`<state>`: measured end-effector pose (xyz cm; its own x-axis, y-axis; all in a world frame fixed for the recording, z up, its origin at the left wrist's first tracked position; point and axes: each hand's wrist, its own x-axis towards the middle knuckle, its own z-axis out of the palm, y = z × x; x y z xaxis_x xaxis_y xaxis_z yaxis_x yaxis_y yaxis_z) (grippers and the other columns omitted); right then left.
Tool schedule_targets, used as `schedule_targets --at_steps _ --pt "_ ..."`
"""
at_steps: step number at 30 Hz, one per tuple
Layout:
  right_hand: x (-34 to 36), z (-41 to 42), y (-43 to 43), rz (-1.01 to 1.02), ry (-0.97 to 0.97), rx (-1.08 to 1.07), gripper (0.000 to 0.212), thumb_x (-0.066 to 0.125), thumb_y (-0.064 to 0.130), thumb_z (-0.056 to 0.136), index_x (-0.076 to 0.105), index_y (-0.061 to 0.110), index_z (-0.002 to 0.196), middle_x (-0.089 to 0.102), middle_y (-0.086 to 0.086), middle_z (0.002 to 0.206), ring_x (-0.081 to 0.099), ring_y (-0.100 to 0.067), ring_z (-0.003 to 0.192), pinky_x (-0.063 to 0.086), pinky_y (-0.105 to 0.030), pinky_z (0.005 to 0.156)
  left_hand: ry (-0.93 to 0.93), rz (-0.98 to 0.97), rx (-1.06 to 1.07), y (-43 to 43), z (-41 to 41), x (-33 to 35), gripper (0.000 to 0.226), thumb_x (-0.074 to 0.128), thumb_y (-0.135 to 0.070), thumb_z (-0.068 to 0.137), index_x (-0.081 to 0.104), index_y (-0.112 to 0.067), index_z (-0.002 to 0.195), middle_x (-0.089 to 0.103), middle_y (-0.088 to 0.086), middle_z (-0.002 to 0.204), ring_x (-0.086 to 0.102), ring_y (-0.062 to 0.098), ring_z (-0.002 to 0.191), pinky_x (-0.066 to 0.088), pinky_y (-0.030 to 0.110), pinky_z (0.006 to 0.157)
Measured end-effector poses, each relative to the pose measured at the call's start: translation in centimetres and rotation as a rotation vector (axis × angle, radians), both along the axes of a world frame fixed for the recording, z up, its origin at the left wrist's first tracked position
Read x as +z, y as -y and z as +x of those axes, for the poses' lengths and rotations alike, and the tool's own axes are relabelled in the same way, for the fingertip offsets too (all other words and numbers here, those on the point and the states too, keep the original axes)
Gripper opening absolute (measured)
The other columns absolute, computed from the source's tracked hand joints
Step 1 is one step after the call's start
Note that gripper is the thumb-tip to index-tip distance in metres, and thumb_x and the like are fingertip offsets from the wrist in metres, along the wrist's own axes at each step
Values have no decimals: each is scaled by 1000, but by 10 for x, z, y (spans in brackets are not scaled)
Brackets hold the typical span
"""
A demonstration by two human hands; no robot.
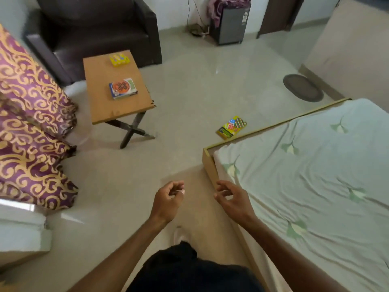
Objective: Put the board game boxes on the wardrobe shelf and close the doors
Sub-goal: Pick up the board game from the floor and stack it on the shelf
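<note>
A small yellow game box [119, 60] lies at the far end of a wooden side table [101, 102]. Nearer on the same table sits a blue box with an orange disc on its lid [123, 88]. A third, colourful yellow box [231, 127] lies on the floor beside the bed frame. My left hand [168, 201] and my right hand [231, 199] hover low in front of me over the floor, both empty with fingers loosely curled and apart. No wardrobe is in view.
A bed with a pale green sheet [315, 175] fills the right side. A dark armchair [94, 28] stands behind the table. Purple and gold curtains [31, 123] hang at the left. A small fridge [230, 24] and a dark oval mat [303, 87] lie farther off.
</note>
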<state>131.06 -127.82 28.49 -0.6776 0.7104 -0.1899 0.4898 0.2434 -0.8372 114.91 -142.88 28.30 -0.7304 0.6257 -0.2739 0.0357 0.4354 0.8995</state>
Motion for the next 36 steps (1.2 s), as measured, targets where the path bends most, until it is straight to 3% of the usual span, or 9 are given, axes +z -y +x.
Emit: schedule_targets --at_steps 3,7,11,20,25,28,32,36 --pt "2 -60 -43 14 -16 -33 38 68 32 83 63 28 120 66 14 97 64 0 86 56 -23 78 -11 2 -12 -45 -68 5 21 64 -13 87 69 -24 103 71 -8 99 66 9 90 48 6 70" --pt "2 -137 -100 -45 -45 -96 35 70 18 83 65 20 118 68 3 97 65 -8 84 52 -11 75 -30 -1 -45 -110 -147 13 24 63 -13 87 69 -21 109 71 -10 102 66 3 90 48 5 71" --pt "-12 -207 -168 -59 -67 -140 35 72 20 82 65 22 116 69 5 95 66 -3 81 54 -20 77 -57 -8 -91 -184 -222 7 23 63 -14 88 69 -18 110 70 -9 103 65 3 90 48 4 71" --pt "-30 -367 -339 -105 -80 -221 33 72 20 83 65 26 114 68 7 94 63 5 77 48 -7 66 -85 -68 -183 -365 -390 5 23 61 -16 90 67 -22 111 69 -13 104 63 1 92 49 5 70" --pt "-24 -435 -440 -103 -108 -268 31 71 18 82 65 24 112 68 6 92 64 -1 76 51 -16 71 -110 -46 -229 -482 -470 13 23 62 -13 88 68 -22 108 70 -10 102 65 3 90 51 13 77" --pt "-27 -458 -503 -99 -108 -346 32 71 19 82 65 24 113 68 6 92 64 -1 76 51 -14 70 -94 -38 -313 -563 -502 9 23 62 -13 89 69 -20 109 70 -10 103 65 4 91 50 11 76" --pt "-46 -474 -588 -105 -109 -516 33 71 19 82 65 24 114 68 4 92 66 -10 79 55 -25 75 -73 -34 -490 -690 -530 -9 22 61 -9 88 70 -16 107 71 -6 102 65 6 89 50 9 77" --pt "-63 -481 -665 -106 -117 -755 33 72 21 82 66 26 114 69 4 93 65 -4 74 53 -20 71 -88 -37 -741 -827 -543 -24 22 61 -8 88 68 -20 105 71 -7 100 65 6 87 49 10 76"
